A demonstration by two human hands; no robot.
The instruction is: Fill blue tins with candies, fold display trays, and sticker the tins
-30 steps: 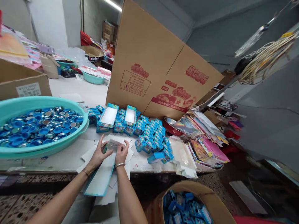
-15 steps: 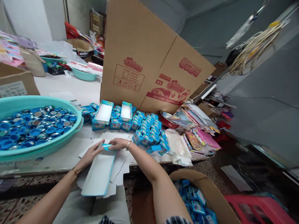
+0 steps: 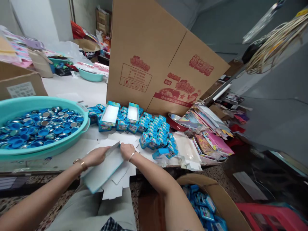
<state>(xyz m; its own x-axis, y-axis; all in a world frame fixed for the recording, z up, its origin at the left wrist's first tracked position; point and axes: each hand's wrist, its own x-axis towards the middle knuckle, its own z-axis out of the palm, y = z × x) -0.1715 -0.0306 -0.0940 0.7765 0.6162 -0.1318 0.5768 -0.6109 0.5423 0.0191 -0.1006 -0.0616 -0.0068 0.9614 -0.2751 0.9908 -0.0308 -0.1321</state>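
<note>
A partly folded cardboard box (image 3: 106,170), white inside with a thin blue edge, slants over my lap at the table's front edge. My left hand (image 3: 96,156) is closed on its left side, near the far end. At the far right corner my right hand (image 3: 127,151) grips the same box, fingers curled round the end. Under it lie flat white card blanks (image 3: 117,184). Beyond my hands, two open blue trays with white insides, a left one (image 3: 110,115) and a right one (image 3: 132,114), rest on rows of small blue boxes (image 3: 154,131).
To the left, a turquoise basin (image 3: 79,109) holds many blue-and-silver round caps. A tall cardboard carton (image 3: 149,41) stands behind the small boxes. Paper stacks (image 3: 211,141) lie at the right. Below right, an open carton (image 3: 218,192) of blue packs stands near a red stool (image 3: 267,215).
The box has turned, its near end swinging up and its far end folded further. My right hand has moved from the end flap to the far right corner. The view has shifted slightly.
</note>
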